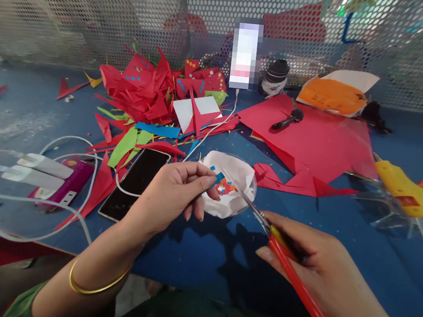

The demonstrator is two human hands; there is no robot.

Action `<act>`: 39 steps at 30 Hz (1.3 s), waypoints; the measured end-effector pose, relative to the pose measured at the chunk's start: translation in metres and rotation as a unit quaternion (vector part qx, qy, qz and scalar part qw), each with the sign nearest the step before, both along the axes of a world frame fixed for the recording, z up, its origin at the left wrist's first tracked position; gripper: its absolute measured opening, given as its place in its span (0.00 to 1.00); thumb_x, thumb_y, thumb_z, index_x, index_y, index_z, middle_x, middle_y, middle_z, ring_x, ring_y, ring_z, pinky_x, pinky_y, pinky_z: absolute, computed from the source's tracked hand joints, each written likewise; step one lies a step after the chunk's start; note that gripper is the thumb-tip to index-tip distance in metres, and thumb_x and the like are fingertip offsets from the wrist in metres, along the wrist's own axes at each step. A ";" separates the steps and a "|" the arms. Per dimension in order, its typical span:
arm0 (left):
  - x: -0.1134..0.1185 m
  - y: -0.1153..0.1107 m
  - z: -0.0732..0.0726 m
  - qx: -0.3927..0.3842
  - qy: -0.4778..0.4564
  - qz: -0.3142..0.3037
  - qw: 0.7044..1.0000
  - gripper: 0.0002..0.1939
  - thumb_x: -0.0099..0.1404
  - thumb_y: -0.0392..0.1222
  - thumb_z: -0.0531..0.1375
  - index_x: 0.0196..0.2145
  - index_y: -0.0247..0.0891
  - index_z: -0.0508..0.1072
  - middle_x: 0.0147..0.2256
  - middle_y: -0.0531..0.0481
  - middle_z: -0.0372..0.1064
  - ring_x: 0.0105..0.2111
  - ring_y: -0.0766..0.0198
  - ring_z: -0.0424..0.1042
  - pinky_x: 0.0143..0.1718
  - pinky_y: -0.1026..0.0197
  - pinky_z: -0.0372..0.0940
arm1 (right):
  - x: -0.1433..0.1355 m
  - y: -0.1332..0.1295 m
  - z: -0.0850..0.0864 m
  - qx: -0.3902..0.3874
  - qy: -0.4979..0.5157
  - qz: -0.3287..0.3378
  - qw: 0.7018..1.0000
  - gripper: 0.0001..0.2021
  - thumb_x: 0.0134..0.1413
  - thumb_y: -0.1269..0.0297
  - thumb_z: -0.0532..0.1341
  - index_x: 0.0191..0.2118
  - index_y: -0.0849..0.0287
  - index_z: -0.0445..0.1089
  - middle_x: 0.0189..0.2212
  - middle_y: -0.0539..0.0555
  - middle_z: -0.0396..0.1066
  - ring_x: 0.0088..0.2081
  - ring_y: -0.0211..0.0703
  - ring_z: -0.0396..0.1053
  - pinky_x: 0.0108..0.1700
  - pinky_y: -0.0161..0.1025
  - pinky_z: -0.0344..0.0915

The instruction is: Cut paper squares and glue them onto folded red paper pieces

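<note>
Over the near rim of a white paper-lined bowl (pixel 245 174), my left hand (pixel 178 190) pinches a small strip of blue paper (pixel 217 180) between thumb and finger. Tiny orange, red and blue paper bits (pixel 225 187) lie inside the bowl. To the right, my right hand (pixel 310 255) grips scissors (pixel 290 271) with red and yellow handles. Their blades point up and left over the bowl's right side, a short way from the blue strip. Whether the blades are parted is hard to make out.
Red paper scraps (pixel 143 89) heap at the back left. Left of the bowl lie a dark phone (pixel 136 183) and white chargers with looping cables (pixel 42 169). Red sheets (pixel 321 139) spread at right, near a yellow glue gun (pixel 410 190). A perforated metal screen (pixel 128 16) stands behind.
</note>
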State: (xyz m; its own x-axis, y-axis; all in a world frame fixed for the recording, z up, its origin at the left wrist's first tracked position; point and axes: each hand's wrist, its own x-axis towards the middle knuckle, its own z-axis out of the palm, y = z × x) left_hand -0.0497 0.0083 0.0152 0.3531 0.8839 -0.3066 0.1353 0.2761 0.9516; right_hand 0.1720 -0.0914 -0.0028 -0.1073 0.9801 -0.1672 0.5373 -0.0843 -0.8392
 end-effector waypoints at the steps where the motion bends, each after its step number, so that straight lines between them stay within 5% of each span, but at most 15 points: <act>1: 0.000 0.000 0.000 0.006 -0.008 0.004 1.000 0.07 0.64 0.41 0.62 0.31 0.34 0.73 0.26 0.52 0.75 0.13 0.74 0.66 0.11 0.73 0.54 | 0.000 0.000 0.000 -0.003 0.017 -0.020 1.000 0.14 0.53 0.50 0.65 0.40 0.52 0.76 0.23 0.48 0.72 0.30 0.44 0.74 0.26 0.33 0.70; 6: -0.005 0.004 -0.001 0.127 -0.004 0.101 0.987 0.05 0.63 0.41 0.62 0.33 0.36 0.73 0.25 0.52 0.74 0.15 0.74 0.64 0.12 0.72 0.53 | 0.000 0.004 -0.009 0.078 0.083 -0.164 0.980 0.20 0.44 0.52 0.71 0.44 0.53 0.76 0.25 0.48 0.73 0.24 0.38 0.70 0.25 0.32 0.69; 10: -0.005 0.009 -0.006 0.247 0.071 0.162 0.953 0.06 0.64 0.41 0.60 0.35 0.37 0.75 0.35 0.47 0.78 0.27 0.68 0.72 0.18 0.71 0.58 | -0.001 0.012 -0.013 0.102 0.080 -0.231 0.964 0.21 0.42 0.53 0.71 0.42 0.57 0.76 0.21 0.47 0.70 0.19 0.36 0.65 0.21 0.34 0.65; 13: -0.004 0.015 -0.012 0.266 0.115 0.143 0.946 0.07 0.63 0.41 0.60 0.35 0.36 0.77 0.44 0.46 0.78 0.28 0.68 0.71 0.20 0.70 0.59 | -0.005 0.021 -0.012 0.087 0.100 -0.219 0.967 0.25 0.42 0.51 0.70 0.46 0.60 0.75 0.23 0.49 0.72 0.19 0.37 0.65 0.19 0.35 0.63; 17: -0.001 0.016 -0.018 0.224 0.114 0.110 0.962 0.08 0.60 0.43 0.62 0.33 0.35 0.77 0.26 0.50 0.75 0.23 0.68 0.67 0.22 0.68 0.59 | -0.011 0.033 -0.015 0.108 0.131 -0.176 0.970 0.25 0.46 0.49 0.68 0.47 0.60 0.75 0.27 0.51 0.75 0.22 0.39 0.69 0.22 0.35 0.65; 23: 0.002 -0.008 -0.020 0.186 0.093 0.112 0.972 0.07 0.59 0.42 0.62 0.31 0.35 0.76 0.22 0.54 0.70 0.19 0.68 0.64 0.18 0.68 0.56 | -0.013 0.032 -0.029 0.117 0.101 -0.149 0.977 0.22 0.49 0.50 0.67 0.47 0.59 0.75 0.30 0.53 0.77 0.28 0.44 0.73 0.29 0.39 0.69; 28: 0.001 -0.029 -0.024 0.241 0.092 0.102 0.961 0.08 0.62 0.42 0.61 0.33 0.35 0.77 0.35 0.46 0.79 0.31 0.62 0.74 0.28 0.65 0.64 | -0.014 0.021 -0.038 0.144 0.039 -0.173 0.973 0.23 0.51 0.55 0.65 0.51 0.60 0.74 0.35 0.56 0.78 0.36 0.49 0.75 0.38 0.43 0.71; 33: -0.010 -0.048 -0.002 0.337 0.163 0.116 0.920 0.07 0.63 0.40 0.60 0.34 0.37 0.77 0.46 0.45 0.78 0.46 0.57 0.75 0.37 0.64 0.69 | -0.011 0.014 -0.029 0.174 0.026 -0.186 0.967 0.23 0.51 0.55 0.66 0.51 0.59 0.73 0.37 0.55 0.78 0.37 0.47 0.74 0.42 0.45 0.71; 36: -0.013 -0.061 0.012 0.296 0.155 0.093 0.938 0.07 0.64 0.43 0.61 0.35 0.38 0.77 0.32 0.49 0.78 0.29 0.64 0.75 0.26 0.67 0.66 | -0.003 0.000 -0.019 0.185 0.026 -0.188 0.964 0.25 0.48 0.54 0.68 0.51 0.59 0.72 0.34 0.53 0.77 0.35 0.46 0.74 0.42 0.44 0.70; 39: -0.008 -0.070 0.013 0.160 0.098 0.020 0.982 0.08 0.63 0.43 0.61 0.32 0.36 0.76 0.26 0.51 0.76 0.18 0.69 0.70 0.17 0.69 0.61 | 0.006 -0.020 -0.008 0.125 0.019 -0.115 0.985 0.26 0.47 0.53 0.68 0.51 0.59 0.71 0.32 0.52 0.75 0.33 0.44 0.73 0.38 0.41 0.70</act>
